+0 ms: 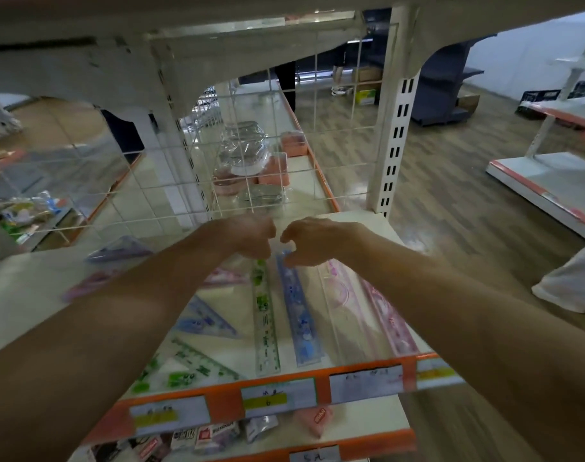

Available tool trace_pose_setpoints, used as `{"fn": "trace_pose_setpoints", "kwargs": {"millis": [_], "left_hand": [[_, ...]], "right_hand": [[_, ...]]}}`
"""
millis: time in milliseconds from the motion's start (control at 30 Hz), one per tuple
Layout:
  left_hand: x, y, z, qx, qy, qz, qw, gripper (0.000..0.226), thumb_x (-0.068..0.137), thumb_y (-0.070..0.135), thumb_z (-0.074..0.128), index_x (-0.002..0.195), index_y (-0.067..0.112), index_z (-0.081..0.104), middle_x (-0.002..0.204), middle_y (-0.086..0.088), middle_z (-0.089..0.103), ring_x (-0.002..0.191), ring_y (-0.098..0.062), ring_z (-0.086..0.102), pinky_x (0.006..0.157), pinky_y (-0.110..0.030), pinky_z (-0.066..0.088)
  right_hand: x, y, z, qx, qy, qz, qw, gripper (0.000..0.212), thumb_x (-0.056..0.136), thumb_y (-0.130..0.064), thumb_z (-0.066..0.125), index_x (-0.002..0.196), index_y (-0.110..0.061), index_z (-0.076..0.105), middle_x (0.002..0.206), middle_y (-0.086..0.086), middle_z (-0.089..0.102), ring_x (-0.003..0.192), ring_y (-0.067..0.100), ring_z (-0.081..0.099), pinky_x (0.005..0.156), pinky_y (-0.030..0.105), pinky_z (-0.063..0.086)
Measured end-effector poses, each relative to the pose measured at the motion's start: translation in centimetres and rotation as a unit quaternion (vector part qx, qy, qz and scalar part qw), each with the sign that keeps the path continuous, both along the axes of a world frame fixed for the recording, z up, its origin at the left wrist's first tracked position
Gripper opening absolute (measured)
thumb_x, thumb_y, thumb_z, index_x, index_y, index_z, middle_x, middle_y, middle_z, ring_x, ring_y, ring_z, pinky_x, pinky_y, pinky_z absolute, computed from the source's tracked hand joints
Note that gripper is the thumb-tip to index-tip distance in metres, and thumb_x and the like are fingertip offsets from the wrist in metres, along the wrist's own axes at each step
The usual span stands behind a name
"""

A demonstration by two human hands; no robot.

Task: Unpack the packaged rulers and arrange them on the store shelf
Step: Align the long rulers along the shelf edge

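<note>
A white store shelf [24, 295] with an orange front rail carries several rulers lying front to back. A clear green ruler [266, 328] and a blue ruler [299, 321] lie side by side in the middle, with two pink rulers [384, 315] to their right. My left hand [251, 236] is curled over the far end of the green ruler. My right hand [312, 241] pinches the far end of the blue ruler. Both hands sit close together near the shelf's wire back, and blur hides the fingertips.
Blue [204, 320] and green set squares [191, 365] and purple ones [118, 251] lie left of the rulers. A wire grid [171, 181] backs the shelf; a slotted post [396, 135] stands right. Small packets [214, 435] fill the lower shelf. A person's white garment [574, 281] is right.
</note>
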State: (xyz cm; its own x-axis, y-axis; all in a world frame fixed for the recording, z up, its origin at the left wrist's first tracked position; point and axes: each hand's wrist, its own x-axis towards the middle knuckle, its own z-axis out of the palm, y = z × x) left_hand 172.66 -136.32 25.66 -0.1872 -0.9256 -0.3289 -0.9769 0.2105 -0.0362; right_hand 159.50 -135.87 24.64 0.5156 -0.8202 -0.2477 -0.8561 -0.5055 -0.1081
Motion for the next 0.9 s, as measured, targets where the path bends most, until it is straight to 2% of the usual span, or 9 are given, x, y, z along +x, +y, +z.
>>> {"fn": "trace_pose_setpoints", "kwargs": {"millis": [100, 200, 300, 433, 567, 633, 700, 800, 900], "left_hand": [[0.6, 0.4, -0.2, 0.007, 0.028, 0.007, 1.0, 0.052, 0.09, 0.014, 0.055, 0.141, 0.015, 0.042, 0.143, -0.003, 0.045, 0.129, -0.02, 0.044, 0.104, -0.029, 0.036], [0.9, 0.8, -0.4, -0.002, 0.073, 0.013, 0.997, 0.049, 0.09, 0.012, 0.053, 0.138, 0.014, 0.046, 0.142, -0.004, 0.047, 0.128, -0.019, 0.045, 0.104, -0.03, 0.037], [1.1, 1.1, -0.3, -0.011, 0.137, 0.022, 0.99, 0.046, 0.09, 0.009, 0.051, 0.136, 0.009, 0.048, 0.138, -0.007, 0.051, 0.124, -0.019, 0.05, 0.1, -0.027, 0.039], [1.0, 1.6, 0.3, -0.029, 0.216, 0.034, 0.975, 0.043, 0.091, 0.011, 0.053, 0.134, 0.009, 0.051, 0.135, -0.007, 0.055, 0.119, -0.017, 0.053, 0.093, -0.021, 0.038], [0.7, 1.7, 0.6, -0.017, 0.335, 0.074, 0.939, 0.042, 0.09, 0.008, 0.056, 0.132, 0.008, 0.053, 0.13, -0.007, 0.057, 0.114, -0.016, 0.053, 0.091, -0.023, 0.039], [0.7, 1.7, 0.6, 0.004, 0.406, 0.113, 0.907, 0.042, 0.09, 0.008, 0.056, 0.132, 0.007, 0.052, 0.125, -0.009, 0.058, 0.112, -0.02, 0.055, 0.096, -0.031, 0.045], [0.8, 1.8, 0.6, 0.044, 0.499, 0.168, 0.849, 0.036, 0.092, 0.012, 0.057, 0.127, 0.004, 0.054, 0.112, -0.011, 0.058, 0.099, -0.022, 0.057, 0.092, -0.036, 0.048], [1.3, 1.9, 0.5, 0.146, 0.615, 0.252, 0.733, 0.046, 0.089, 0.027, 0.061, 0.126, 0.003, 0.049, 0.116, -0.021, 0.058, 0.1, -0.028, 0.061, 0.091, -0.039, 0.051], [1.4, 2.8, -0.4, 0.271, 0.676, 0.227, 0.647, 0.056, 0.081, 0.031, 0.065, 0.126, 0.005, 0.048, 0.113, -0.019, 0.064, 0.101, -0.027, 0.064, 0.09, -0.04, 0.054]], "right_hand": [[1.2, -0.2, -0.9, 0.033, -0.009, 0.002, 0.999, 0.04, 0.091, -0.036, 0.053, 0.123, -0.011, 0.054, 0.11, 0.005, 0.059, 0.098, 0.021, 0.058, 0.073, 0.026, 0.047], [1.9, 0.2, -1.6, 0.016, 0.004, 0.026, 1.0, 0.025, 0.089, -0.029, 0.054, 0.105, -0.01, 0.059, 0.089, 0.001, 0.054, 0.076, 0.016, 0.053, 0.052, 0.021, 0.035], [1.5, 0.3, -2.0, 0.02, 0.006, 0.021, 1.0, 0.017, 0.086, -0.025, 0.055, 0.097, -0.012, 0.058, 0.09, 0.001, 0.054, 0.081, 0.018, 0.055, 0.055, 0.022, 0.037], [0.5, 0.4, -1.3, 0.027, -0.015, -0.008, 0.999, 0.043, 0.089, -0.035, 0.056, 0.123, -0.009, 0.056, 0.115, 0.007, 0.058, 0.098, 0.023, 0.058, 0.072, 0.025, 0.044], [0.3, 0.3, -1.0, 0.018, -0.036, -0.016, 0.999, 0.05, 0.09, -0.041, 0.058, 0.128, -0.009, 0.054, 0.121, 0.007, 0.056, 0.104, 0.022, 0.056, 0.079, 0.026, 0.043], [0.0, 0.2, -0.6, 0.034, -0.076, -0.043, 0.996, 0.047, 0.09, -0.035, 0.059, 0.13, -0.011, 0.053, 0.124, 0.006, 0.054, 0.104, 0.019, 0.055, 0.085, 0.027, 0.044], [-0.2, -0.1, 0.0, 0.035, -0.116, -0.062, 0.991, 0.041, 0.092, -0.029, 0.057, 0.13, -0.013, 0.055, 0.125, 0.004, 0.056, 0.102, 0.016, 0.057, 0.089, 0.027, 0.046], [-1.1, -0.4, 1.3, 0.042, -0.197, -0.091, 0.975, 0.03, 0.093, -0.022, 0.057, 0.121, -0.016, 0.061, 0.11, 0.0, 0.064, 0.084, 0.009, 0.061, 0.07, 0.017, 0.046], [-2.4, -0.4, 2.5, 0.097, -0.318, -0.114, 0.936, 0.023, 0.089, -0.015, 0.063, 0.112, -0.008, 0.066, 0.087, -0.005, 0.062, 0.067, 0.006, 0.055, 0.053, 0.012, 0.046]]}}
